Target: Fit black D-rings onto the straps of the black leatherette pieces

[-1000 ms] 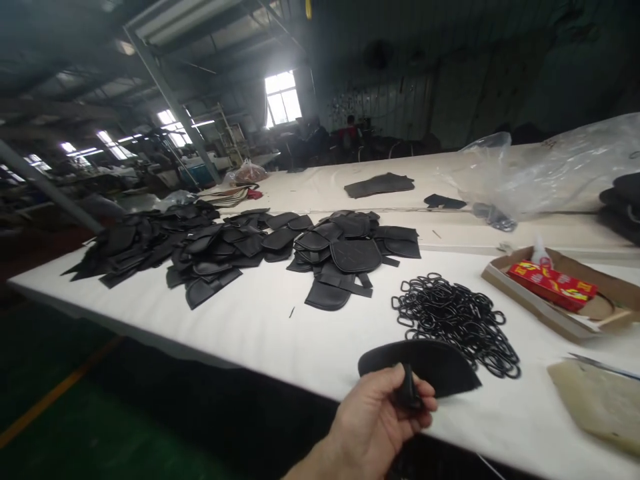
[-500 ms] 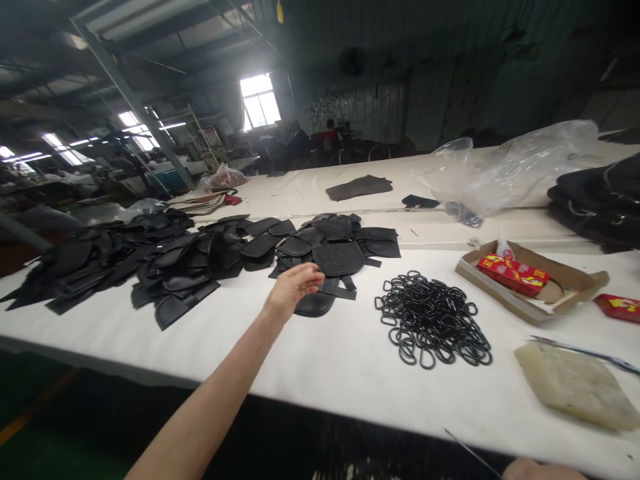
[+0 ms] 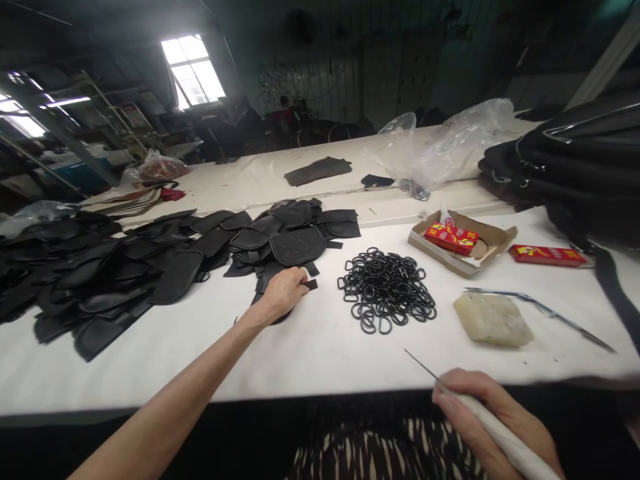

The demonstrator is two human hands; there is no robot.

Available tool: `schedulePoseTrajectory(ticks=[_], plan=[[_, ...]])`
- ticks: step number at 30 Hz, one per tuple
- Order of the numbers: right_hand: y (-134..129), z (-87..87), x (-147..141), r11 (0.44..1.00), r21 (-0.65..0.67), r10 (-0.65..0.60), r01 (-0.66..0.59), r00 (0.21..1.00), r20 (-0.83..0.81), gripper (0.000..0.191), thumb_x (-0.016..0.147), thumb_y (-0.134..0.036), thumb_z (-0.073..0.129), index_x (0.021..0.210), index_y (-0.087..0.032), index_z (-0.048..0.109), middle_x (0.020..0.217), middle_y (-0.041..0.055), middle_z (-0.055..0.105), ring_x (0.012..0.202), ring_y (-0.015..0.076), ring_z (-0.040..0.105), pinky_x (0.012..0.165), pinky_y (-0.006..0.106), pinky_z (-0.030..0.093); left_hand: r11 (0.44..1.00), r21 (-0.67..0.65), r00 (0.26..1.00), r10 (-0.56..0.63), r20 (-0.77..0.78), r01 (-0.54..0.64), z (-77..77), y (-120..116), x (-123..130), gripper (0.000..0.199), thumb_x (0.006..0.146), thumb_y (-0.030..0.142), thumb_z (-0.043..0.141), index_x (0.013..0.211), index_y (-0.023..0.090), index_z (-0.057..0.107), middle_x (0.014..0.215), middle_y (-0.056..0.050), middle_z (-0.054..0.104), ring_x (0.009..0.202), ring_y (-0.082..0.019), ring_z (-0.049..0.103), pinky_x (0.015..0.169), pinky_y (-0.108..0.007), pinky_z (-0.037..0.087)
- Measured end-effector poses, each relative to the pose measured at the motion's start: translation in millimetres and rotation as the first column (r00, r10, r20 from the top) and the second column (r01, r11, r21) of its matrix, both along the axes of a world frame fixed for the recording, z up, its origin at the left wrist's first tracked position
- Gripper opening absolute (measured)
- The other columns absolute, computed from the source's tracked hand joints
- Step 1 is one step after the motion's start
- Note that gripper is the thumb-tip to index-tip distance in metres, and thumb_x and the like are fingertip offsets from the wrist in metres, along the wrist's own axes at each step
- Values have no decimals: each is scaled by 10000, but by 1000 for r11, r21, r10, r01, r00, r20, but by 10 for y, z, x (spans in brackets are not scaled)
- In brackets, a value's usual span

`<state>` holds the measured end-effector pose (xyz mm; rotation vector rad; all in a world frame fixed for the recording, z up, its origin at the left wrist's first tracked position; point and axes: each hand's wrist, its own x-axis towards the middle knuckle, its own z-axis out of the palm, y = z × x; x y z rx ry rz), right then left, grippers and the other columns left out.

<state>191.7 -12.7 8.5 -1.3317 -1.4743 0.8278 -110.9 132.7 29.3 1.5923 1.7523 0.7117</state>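
My left hand (image 3: 284,295) is closed on a black leather piece (image 3: 264,273) with a short strap, at the near right edge of a heap of similar black leather pieces (image 3: 175,277). The fingertips are curled at the strap and partly hidden. In my right hand (image 3: 493,417), low at the table's front edge, is an awl (image 3: 487,419) with a pale handle and a thin metal point aimed up and left. Between the hands, a little farther back, lies a pile of black D-rings (image 3: 387,290).
Right of the rings lie a yellowish block (image 3: 493,320), slim scissors or tweezers (image 3: 565,320), an open cardboard box (image 3: 463,265) and a red packet (image 3: 547,255). Clear plastic bags (image 3: 450,147) and a large black bag (image 3: 570,160) stand behind, on the white table (image 3: 320,363).
The view has swung right. My left hand has come down from beside the heap onto the leather piece with its strap. My right hand with the awl has come farther into view.
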Motion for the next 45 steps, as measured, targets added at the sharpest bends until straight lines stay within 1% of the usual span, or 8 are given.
schedulePoseTrajectory(ticks=[5, 9, 15, 23, 28, 32, 36, 45], plan=[[245, -29, -183, 988, 118, 89, -99, 992, 86, 119, 841, -293, 550, 871, -190, 603, 690, 1, 625, 575, 123, 594, 528, 181, 480, 977, -207, 973, 3, 233, 47, 78, -309, 210, 163, 553, 215, 656, 474, 182, 517, 500, 29, 404, 504, -123, 385, 501, -245, 306], [488, -96, -362, 946, 270, 117, -178, 967, 225, 119, 888, -211, 470, 949, -175, 566, 735, 12, 616, 631, 125, 588, 610, 213, 461, 943, -323, 881, 80, 467, 86, 29, -561, 471, 254, 585, 351, 672, 533, 170, 502, 507, 42, 394, 423, -85, 360, 434, -222, 283], [767, -143, -707, 915, 308, -8, -262, 749, 663, 128, 869, -119, 457, 845, -173, 570, 732, 42, 584, 694, 178, 522, 620, 272, 379, 972, -229, 763, 188, 618, -53, -206, -821, 701, 232, 686, 362, 655, 659, 144, 579, 514, 37, 461, 424, -63, 372, 444, -187, 268], [946, -204, -938, 844, 322, 7, -428, 609, 793, 155, 834, -72, 481, 755, -176, 565, 707, 57, 564, 686, 200, 465, 601, 305, 308, 978, -131, 773, 208, 600, -162, -292, -960, 693, 210, 741, 364, 634, 719, 155, 648, 440, 38, 471, 428, -79, 396, 469, -189, 306], [1002, -219, -822, 851, 349, -8, -393, 654, 757, 211, 838, -41, 441, 725, -176, 559, 676, 52, 548, 647, 179, 457, 561, 280, 296, 973, -167, 768, 229, 599, -160, -261, -932, 704, 189, 725, 338, 644, 763, 153, 658, 489, 35, 516, 411, -78, 428, 450, -191, 323], [961, -209, -662, 882, 379, -26, -280, 773, 633, 203, 847, -38, 404, 767, -175, 530, 671, 25, 527, 639, 157, 482, 568, 247, 347, 962, -219, 785, 260, 562, -162, -213, -901, 731, 190, 696, 304, 653, 779, 133, 655, 472, 20, 547, 378, -78, 437, 420, -185, 322], [814, -206, -546, 890, 410, -31, -200, 870, 492, 160, 863, -55, 390, 893, -172, 496, 724, 10, 538, 654, 131, 524, 588, 220, 412, 956, -289, 765, 226, 603, -55, -178, -880, 812, 163, 693, 292, 631, 713, 130, 625, 432, -5, 561, 341, -86, 445, 379, -179, 312], [670, -165, -478, 778, 561, -59, -282, 857, 512, 161, 877, -64, 413, 866, -147, 551, 840, 109, 612, 729, 169, 568, 613, 266, 469, 936, -351, 718, 216, 661, 41, -129, -858, 987, 133, 688, 260, 607, 718, 132, 585, 446, -17, 579, 402, -115, 528, 438, -202, 430]])
